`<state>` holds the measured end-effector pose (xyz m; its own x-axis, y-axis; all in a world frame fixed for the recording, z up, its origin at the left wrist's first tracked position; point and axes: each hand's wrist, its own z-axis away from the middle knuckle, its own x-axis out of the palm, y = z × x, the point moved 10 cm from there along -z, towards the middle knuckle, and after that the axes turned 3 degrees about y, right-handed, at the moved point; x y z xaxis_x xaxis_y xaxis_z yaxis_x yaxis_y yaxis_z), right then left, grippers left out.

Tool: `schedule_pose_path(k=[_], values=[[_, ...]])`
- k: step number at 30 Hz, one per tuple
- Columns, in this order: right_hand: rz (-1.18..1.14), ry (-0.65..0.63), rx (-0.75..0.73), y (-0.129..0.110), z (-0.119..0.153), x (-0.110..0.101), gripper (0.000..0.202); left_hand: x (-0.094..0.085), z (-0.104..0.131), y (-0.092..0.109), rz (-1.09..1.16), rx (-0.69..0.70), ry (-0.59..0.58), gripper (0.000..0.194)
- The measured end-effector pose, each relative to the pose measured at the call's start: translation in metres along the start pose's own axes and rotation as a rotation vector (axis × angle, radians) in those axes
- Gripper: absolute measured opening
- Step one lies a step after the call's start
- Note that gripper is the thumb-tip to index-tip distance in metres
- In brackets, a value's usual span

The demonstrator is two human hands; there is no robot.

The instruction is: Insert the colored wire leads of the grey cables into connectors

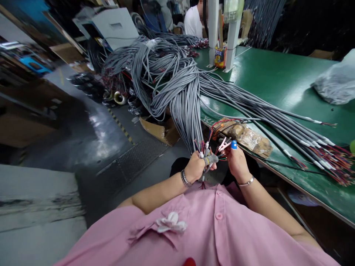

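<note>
My left hand (197, 165), with grey coverings on its fingers, is closed around the end of a grey cable (205, 170). Thin coloured wires (203, 146) fan out above its grip. Close by on the right, my right hand (237, 160) pinches a small pale pink clip (224, 145) between thumb and fingers; a blue finger cover (233, 144) sits on one digit. Both hands are in front of my body, at the edge of the green table. A thick bundle of grey cables (185, 107) hangs down just beyond my left hand.
Cable ends with stripped coloured wires (332, 162) lie across the green table (277, 74) on the right. A taped wooden block (249, 138) rests near its edge. Farther off are a plastic bag (337, 79), white posts (213, 33) and a person in white (193, 22). An open cardboard box (159, 129) stands below.
</note>
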<state>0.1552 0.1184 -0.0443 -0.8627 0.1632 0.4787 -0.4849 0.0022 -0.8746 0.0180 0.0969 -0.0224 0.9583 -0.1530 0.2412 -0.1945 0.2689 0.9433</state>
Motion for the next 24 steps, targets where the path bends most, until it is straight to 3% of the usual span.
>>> schedule_pose_path(k=[3, 6, 10, 15, 21, 24], values=[[-0.088, -0.051, 0.097, 0.007, -0.001, 0.008, 0.047, 0.001, 0.0, -0.001, -0.007, 0.002, 0.001, 0.033], [-0.235, -0.022, 0.18, 0.013, -0.003, 0.011, 0.042, 0.001, -0.001, -0.003, -0.01, -0.009, 0.007, 0.032], [-0.285, 0.037, 0.181, 0.015, -0.005, 0.009, 0.038, 0.002, -0.003, -0.005, -0.024, -0.019, 0.008, 0.032], [-0.292, 0.009, 0.22, 0.017, -0.001, 0.012, 0.044, -0.001, -0.002, -0.007, -0.042, -0.015, 0.019, 0.033], [-0.184, -0.146, 0.352, 0.024, 0.015, 0.012, 0.055, -0.01, 0.005, -0.007, -0.075, 0.031, -0.013, 0.031], [-0.034, -0.26, 0.373, 0.02, 0.028, 0.017, 0.046, -0.01, 0.01, -0.002, -0.158, 0.08, -0.05, 0.031]])
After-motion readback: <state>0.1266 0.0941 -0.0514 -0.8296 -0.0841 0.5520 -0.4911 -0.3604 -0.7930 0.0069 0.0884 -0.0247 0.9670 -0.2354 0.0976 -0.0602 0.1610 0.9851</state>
